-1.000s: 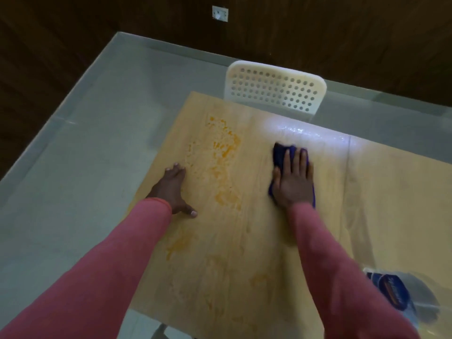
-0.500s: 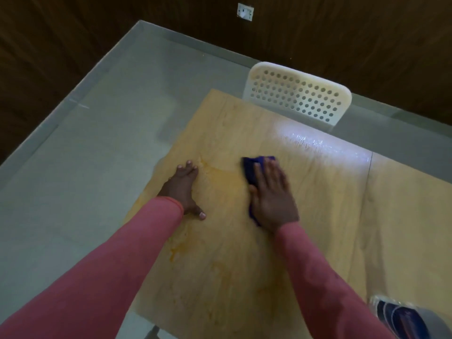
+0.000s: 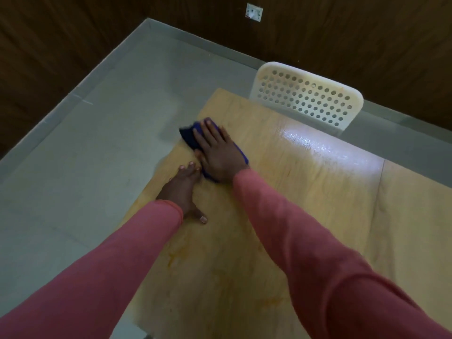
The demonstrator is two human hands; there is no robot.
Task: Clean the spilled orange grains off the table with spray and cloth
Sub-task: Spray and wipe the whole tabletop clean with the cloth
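At nine o'clock of the wooden table [image 3: 305, 192], beyond its left edge, lies bare grey floor [image 3: 85, 167]. Just inside that edge the left hand [image 3: 184, 189] rests flat on the wood, fingers straight and together, thumb splayed toward five o'clock, holding nothing; it looks like a brace for the body. Touching its fingertips, at about one o'clock from it, the right hand [image 3: 217, 152] presses flat on the dark blue cloth [image 3: 189, 135], fingers straight and spread, pointing toward eleven o'clock. The cloth sits at the table's left edge, its far end poking out past the fingertips, and its long axis runs from ten o'clock to four o'clock under the palm. The right hand is the one doing the wiping, with its sleeve [image 3: 318, 253] stretched across the table.

What the coming stroke turns on, as I judge it: the faint orange smears [image 3: 173, 259] lie toward six o'clock from both hands, nearer the body, so the cloth would have to be drawn back that way, past the braced left hand. A wet sheen [image 3: 325, 145] shows at three o'clock of the cloth. At one o'clock stands a white perforated chair [image 3: 305, 99]. No spray bottle is in view.
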